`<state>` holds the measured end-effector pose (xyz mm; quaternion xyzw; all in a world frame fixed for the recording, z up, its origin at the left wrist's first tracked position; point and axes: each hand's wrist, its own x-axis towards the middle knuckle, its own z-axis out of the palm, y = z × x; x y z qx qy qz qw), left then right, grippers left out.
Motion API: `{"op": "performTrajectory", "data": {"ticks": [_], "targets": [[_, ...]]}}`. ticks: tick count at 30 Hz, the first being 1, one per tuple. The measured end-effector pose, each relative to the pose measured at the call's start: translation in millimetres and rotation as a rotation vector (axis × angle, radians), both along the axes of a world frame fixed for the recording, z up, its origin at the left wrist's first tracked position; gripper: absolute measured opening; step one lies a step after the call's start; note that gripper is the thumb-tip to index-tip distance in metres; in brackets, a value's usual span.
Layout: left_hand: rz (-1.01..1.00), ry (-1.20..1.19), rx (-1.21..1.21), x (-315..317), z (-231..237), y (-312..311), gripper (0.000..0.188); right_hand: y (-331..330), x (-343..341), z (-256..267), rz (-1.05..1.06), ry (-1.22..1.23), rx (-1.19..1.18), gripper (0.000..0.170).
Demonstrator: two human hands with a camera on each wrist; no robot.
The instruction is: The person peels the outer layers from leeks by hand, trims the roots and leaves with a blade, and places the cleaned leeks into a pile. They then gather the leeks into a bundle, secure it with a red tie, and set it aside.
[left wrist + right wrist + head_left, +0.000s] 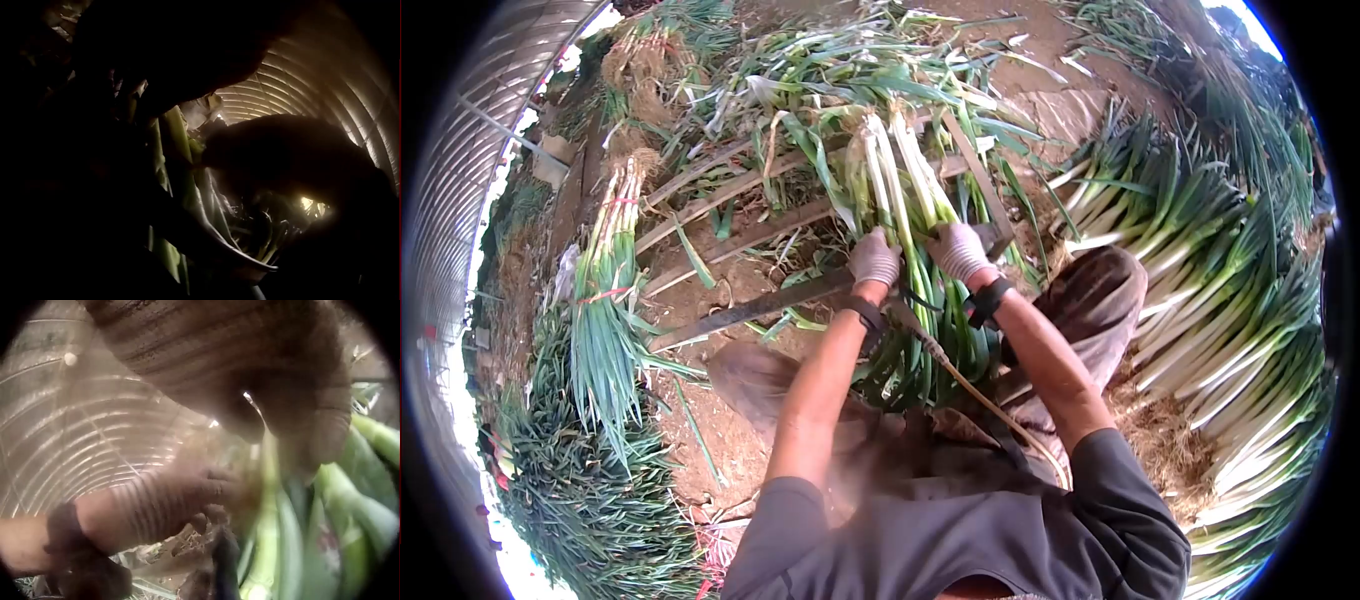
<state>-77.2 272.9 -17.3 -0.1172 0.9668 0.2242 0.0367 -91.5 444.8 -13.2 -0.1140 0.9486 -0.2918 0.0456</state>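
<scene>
In the head view, several leeks (884, 175) lie with white ends pointing away and green leaves hanging toward the lap. The gloved left hand (874, 258) grips stalks on the left side of this bunch. Close beside it, the gloved right hand (958, 250) has its fingers curled round stalks on the right side. The right wrist view shows the right hand (250, 369) pinching a green stalk (269, 519), with the blurred left hand (162, 506) reaching the same bunch. The left wrist view is very dark; green leaves (178, 134) show between dark hand shapes.
Trimmed leeks (1190, 290) lie in a long row at the right. A tied bunch (608, 270) is at the left, above a green pile (590, 500). Wooden slats (745, 235) and loose leaves (830, 75) lie ahead. A tan hose (1000, 410) crosses the lap.
</scene>
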Motion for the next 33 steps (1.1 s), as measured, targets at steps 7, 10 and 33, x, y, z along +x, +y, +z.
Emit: {"op": "performTrajectory", "data": {"ticks": [7,10,33], "targets": [[0.023,-0.125,0.112,-17,-10,-17,0.039,-54,-2,-8,-0.110,-0.170,0.153,0.032],[0.051,-0.015,0.273,-25,-24,-23,0.031,-55,-7,-3,-0.098,-0.156,0.125,0.029],[0.364,0.187,1.019,20,58,-111,0.034,-108,2,58,0.281,-0.153,-0.666,0.041]]}}
